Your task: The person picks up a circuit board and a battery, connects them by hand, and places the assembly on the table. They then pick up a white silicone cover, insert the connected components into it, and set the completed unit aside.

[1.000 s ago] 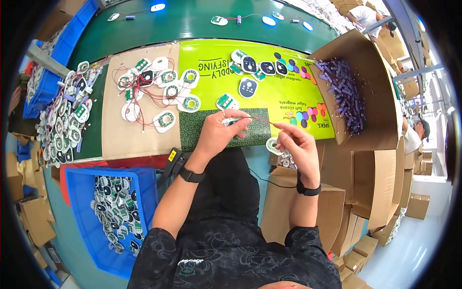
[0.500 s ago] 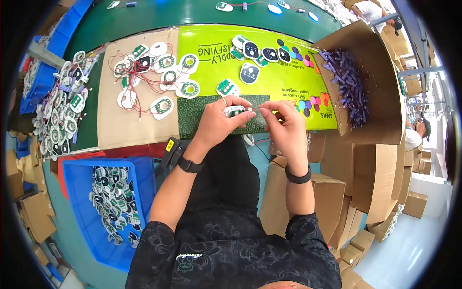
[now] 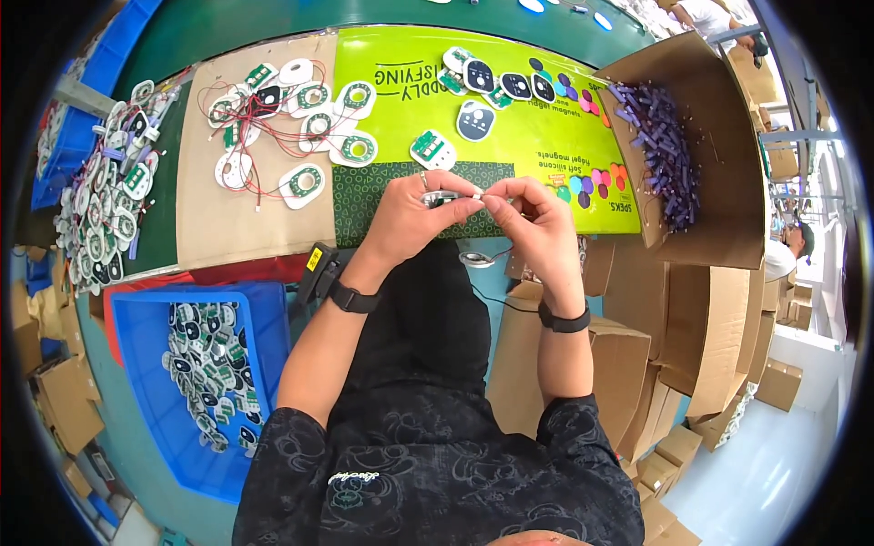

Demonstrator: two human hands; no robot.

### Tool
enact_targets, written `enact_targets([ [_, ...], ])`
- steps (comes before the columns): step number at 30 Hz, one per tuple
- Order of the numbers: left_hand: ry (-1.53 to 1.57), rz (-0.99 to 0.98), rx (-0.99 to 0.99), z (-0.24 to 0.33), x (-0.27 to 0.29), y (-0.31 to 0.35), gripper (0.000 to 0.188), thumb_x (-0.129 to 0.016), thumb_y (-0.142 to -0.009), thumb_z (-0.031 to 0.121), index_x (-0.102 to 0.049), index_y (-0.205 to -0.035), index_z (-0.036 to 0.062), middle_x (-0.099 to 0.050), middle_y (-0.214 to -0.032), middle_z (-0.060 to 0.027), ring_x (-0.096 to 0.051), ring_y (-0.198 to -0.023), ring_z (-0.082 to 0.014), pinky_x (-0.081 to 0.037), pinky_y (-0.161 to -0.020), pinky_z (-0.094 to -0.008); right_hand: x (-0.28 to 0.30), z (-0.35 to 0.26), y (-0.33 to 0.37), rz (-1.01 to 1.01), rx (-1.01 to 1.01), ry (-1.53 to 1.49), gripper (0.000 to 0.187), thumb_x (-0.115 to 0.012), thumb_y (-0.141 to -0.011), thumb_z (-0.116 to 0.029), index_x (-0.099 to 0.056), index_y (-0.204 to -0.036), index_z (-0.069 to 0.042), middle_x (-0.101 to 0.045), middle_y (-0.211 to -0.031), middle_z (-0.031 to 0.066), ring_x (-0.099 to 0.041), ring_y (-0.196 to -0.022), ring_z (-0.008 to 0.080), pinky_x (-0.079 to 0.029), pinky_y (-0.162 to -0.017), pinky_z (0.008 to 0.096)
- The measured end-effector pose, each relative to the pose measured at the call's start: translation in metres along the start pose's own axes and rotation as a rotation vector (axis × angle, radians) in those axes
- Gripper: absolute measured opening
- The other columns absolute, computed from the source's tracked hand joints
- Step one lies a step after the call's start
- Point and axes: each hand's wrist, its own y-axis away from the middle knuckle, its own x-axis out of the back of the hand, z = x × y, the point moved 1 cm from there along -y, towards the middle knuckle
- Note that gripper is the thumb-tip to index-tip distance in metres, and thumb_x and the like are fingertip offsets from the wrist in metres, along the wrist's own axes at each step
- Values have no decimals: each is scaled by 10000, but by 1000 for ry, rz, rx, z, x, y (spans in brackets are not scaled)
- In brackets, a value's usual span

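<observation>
My left hand [image 3: 407,221] is closed round a small white-edged circuit-board piece [image 3: 439,197], mostly covered by the fingers. The thumb and forefinger pinch at a tiny white connector [image 3: 477,194]. Against it, the fingertips of my right hand [image 3: 539,232] are pinched together, and what they grip is too small to make out. Below the hands, past the table edge, hangs a round white piece [image 3: 475,259] on a thin wire. Just beyond the left hand lies an oval board piece [image 3: 432,149], green side up.
Wired ring boards [image 3: 302,185] lie on cardboard at the left, beside a heap of finished-looking pieces [image 3: 105,214]. Black-faced oval pieces [image 3: 476,120] rest on the yellow-green mat. A carton [image 3: 728,164] of purple cylinders stands right; a blue bin [image 3: 259,337] of boards stands lower left.
The fingertips of both hands have come together at the connector. The round white piece below the hands now shows more fully. The head view has shifted slightly.
</observation>
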Motion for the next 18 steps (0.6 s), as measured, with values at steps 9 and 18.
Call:
enact_targets([
  [9,-160,17,-196,2,1,0,173,-806,-839,77,-745,-995,33,-744,-951,-23,-679,-873,-108,-530,-800,-254,-1,3,1,-78,-137,-419,131,-708,-960,-122,-686,-1034,-17,-646,-877,-51,-541,-770,5,-409,-666,169],
  [18,585,-75,114,0,8,-8,230,-482,-1000,108,-563,-1182,-7,-657,-1113,-156,-683,-997,-246,-597,-891,-409,-19,12,-3,223,306,41,93,-690,-940,-33,-637,-1013,-9,-591,-858,8,-558,-718,71,-439,-628,222],
])
